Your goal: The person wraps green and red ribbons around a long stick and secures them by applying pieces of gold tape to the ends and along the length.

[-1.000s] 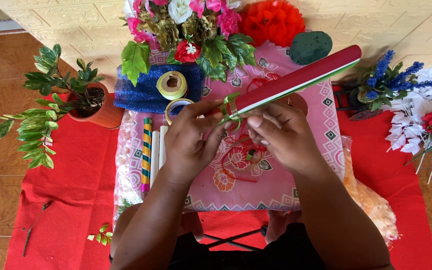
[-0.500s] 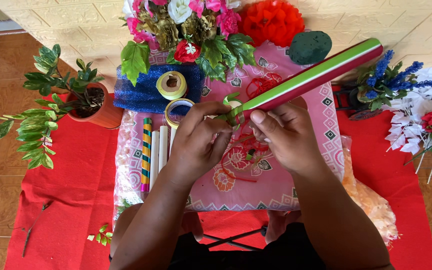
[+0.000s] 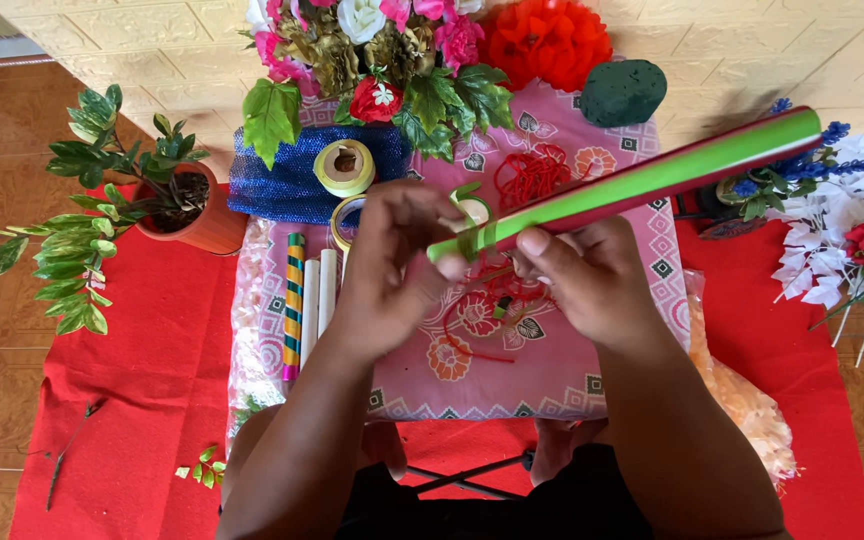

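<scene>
Both hands close on the near end of a long rolled stick (image 3: 632, 182), green on one side and red on the other. The left hand (image 3: 392, 262) pinches a strip of green tape (image 3: 474, 240) wrapped around the stick's tip, its fingers curled tight. The right hand (image 3: 592, 280) clamps the stick just behind that tape, thumb on top. From the grip, the stick slants up and away to the right, clear of the pink patterned cloth (image 3: 552, 350) below.

Just beyond the left hand sit two tape rolls, one yellow-green (image 3: 344, 167) on a blue mesh fabric (image 3: 282, 185), the other partly hidden by the fingers. To the left of the grip lie striped and white sticks (image 3: 307, 305). Farther out stand a flower arrangement (image 3: 372, 60), a dark green foam block (image 3: 623, 92), a potted plant (image 3: 177, 200) and white artificial flowers (image 3: 852, 230) on a red sheet (image 3: 142, 380).
</scene>
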